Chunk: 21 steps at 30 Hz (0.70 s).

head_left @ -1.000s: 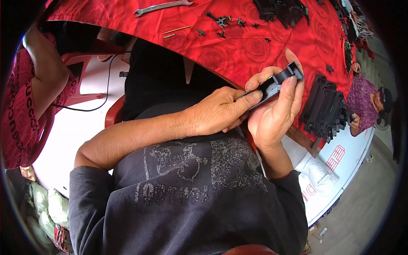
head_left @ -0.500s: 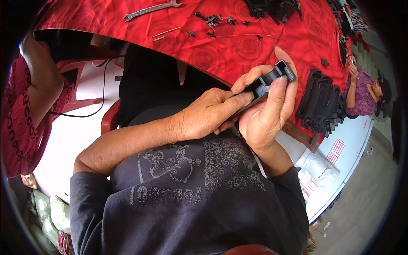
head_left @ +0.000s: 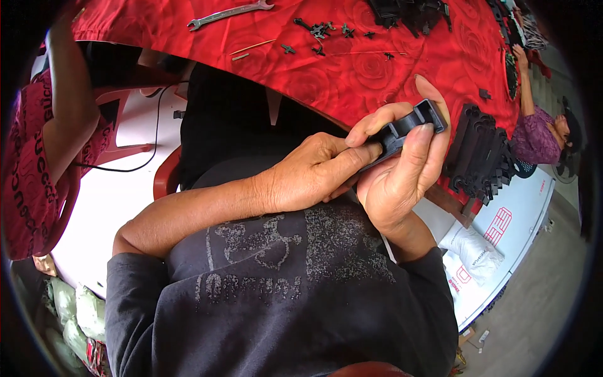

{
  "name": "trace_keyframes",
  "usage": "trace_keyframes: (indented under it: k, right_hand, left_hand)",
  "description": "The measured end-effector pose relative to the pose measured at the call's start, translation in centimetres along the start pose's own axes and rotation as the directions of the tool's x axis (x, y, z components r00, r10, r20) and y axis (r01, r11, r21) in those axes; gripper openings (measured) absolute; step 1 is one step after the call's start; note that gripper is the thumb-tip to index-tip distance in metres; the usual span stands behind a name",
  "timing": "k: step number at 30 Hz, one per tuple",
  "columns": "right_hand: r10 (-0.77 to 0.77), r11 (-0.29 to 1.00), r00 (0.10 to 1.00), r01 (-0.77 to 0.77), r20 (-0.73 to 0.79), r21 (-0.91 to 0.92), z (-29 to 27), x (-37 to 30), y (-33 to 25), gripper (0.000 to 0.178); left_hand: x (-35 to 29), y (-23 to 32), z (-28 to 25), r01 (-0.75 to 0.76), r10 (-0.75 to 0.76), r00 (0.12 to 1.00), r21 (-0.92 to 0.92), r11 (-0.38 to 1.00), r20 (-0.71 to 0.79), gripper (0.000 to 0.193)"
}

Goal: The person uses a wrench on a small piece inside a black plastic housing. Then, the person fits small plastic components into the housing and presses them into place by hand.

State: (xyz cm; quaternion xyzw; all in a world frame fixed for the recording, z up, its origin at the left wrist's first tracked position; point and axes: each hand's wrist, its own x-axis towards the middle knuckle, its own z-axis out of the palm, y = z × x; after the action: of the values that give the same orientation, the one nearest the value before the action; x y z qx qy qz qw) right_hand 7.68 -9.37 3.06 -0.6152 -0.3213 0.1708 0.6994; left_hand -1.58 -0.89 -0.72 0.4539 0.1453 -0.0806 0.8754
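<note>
Between both hands, in front of my chest, is a black plastic part [head_left: 409, 122] with a squared, hollow end and a curved notch along its upper edge. My right hand [head_left: 402, 163] wraps its fingers and thumb about the squared end. My left hand [head_left: 317, 168] pinches the lower-left end, thumb pressed on top; that end is mostly covered by my fingers. Beside my right hand, at the table edge, a stack of similar long black plastic parts [head_left: 478, 151] lies on the red cloth.
The red rose-patterned tablecloth [head_left: 326, 75] carries a wrench [head_left: 230, 15], small black plastic pieces [head_left: 319, 29], thin sticks [head_left: 253, 46] and more black parts [head_left: 411, 12]. One person sits at left near a red chair [head_left: 166, 179]; another sits at far right. A white board [head_left: 496, 251] stands right.
The black part and my hands have shifted slightly right and down in the picture, the grip much the same. The person at far right has stretched an arm toward the table.
</note>
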Motion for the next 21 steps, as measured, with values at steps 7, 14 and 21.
trace_keyframes:
  k: [7,14,21]
  right_hand:
    - [0.18,0.981,0.982,-0.175,-0.056,0.087,-0.2,0.8,0.2,0.051]
    - [0.186,0.979,0.981,-0.181,-0.05,0.095,-1.0,0.9,0.6,0.052]
    - [0.209,0.967,0.975,-0.196,-0.069,0.159,-1.7,0.7,1.0,0.052]
  left_hand:
    - [1.0,0.2,-0.9,0.008,-0.01,1.0,0.079,0.997,0.025,0.062]
    - [0.6,0.1,-1.5,-0.067,0.06,0.995,0.087,0.994,0.083,0.046]
    - [0.3,0.1,-1.4,-0.067,0.063,0.996,0.066,0.996,0.064,0.039]
